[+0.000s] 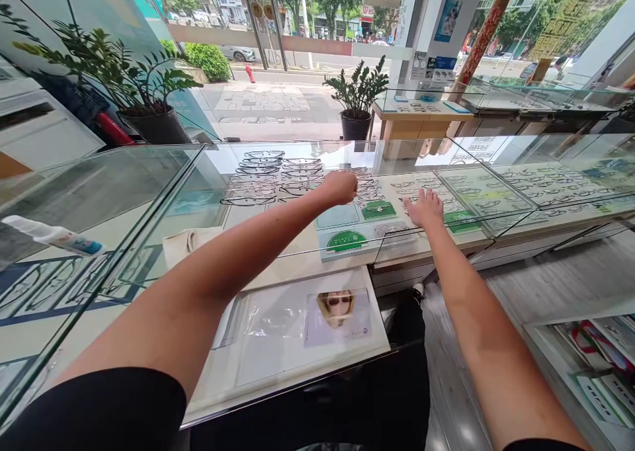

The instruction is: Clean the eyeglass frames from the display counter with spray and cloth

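My left hand (341, 186) is closed in a fist over the glass display counter (292, 256), beside rows of eyeglasses (301, 166). Whatever its fingers may hold is hidden from me. Farther right, my right hand (425, 207) has its fingers apart at the glass top and holds nothing. Between the two hands lie a green card (378, 209) with a small item on it and, nearer me, a green oval sign (346, 241). I cannot tell whether my left hand touches the glass or a frame.
An open drawer (292, 365) with a picture of a person in sunglasses juts out before me. A spray bottle (54, 235) lies on the left counter. Folded beige cloth (188, 243) is near my left forearm. Potted plants (356, 100) stand by the window.
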`<state>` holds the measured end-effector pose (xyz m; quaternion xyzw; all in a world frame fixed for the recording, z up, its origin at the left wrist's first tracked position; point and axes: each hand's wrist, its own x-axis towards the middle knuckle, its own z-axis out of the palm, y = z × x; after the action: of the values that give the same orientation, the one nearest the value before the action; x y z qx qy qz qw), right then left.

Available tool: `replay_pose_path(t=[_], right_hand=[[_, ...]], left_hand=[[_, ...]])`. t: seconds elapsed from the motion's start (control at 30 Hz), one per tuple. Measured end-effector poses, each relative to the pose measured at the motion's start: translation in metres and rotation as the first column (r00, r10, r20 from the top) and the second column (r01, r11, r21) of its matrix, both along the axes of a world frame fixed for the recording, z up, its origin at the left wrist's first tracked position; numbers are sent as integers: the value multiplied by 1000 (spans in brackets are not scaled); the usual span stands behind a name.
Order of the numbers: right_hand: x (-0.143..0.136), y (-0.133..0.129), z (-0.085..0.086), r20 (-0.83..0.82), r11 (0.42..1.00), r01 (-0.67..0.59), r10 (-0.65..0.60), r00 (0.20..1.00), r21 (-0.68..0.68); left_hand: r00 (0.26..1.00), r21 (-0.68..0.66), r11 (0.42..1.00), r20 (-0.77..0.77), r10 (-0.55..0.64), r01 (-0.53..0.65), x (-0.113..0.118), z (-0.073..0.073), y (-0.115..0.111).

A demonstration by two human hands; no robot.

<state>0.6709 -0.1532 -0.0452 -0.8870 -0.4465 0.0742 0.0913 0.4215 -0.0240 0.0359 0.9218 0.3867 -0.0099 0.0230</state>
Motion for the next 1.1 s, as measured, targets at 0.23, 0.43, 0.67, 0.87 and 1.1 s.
replay_pose_path(t=[0.23,0.43,0.67,0.87,1.1], right_hand=[[0,-1,1,4,1000,3,-3,1000,1],[0,0,0,13,1000,9,-9,1000,3],[1,0,0,13,1000,8,-9,1000,13],[1,-1,0,18,1000,7,-6,1000,-3],[0,-1,1,11,1000,4,-4,1000,4]], left_hand=[[1000,8,1000,-15,10,-10,2,-1,-2],[1000,3,1000,-5,22,-22,1,-1,-8],[1000,-5,1000,10,24,-24,0,-5,-11],[998,-8,999,41,54,-54,2,-4,-8],[994,-39,996,72,87,-84,5,-2,-2]])
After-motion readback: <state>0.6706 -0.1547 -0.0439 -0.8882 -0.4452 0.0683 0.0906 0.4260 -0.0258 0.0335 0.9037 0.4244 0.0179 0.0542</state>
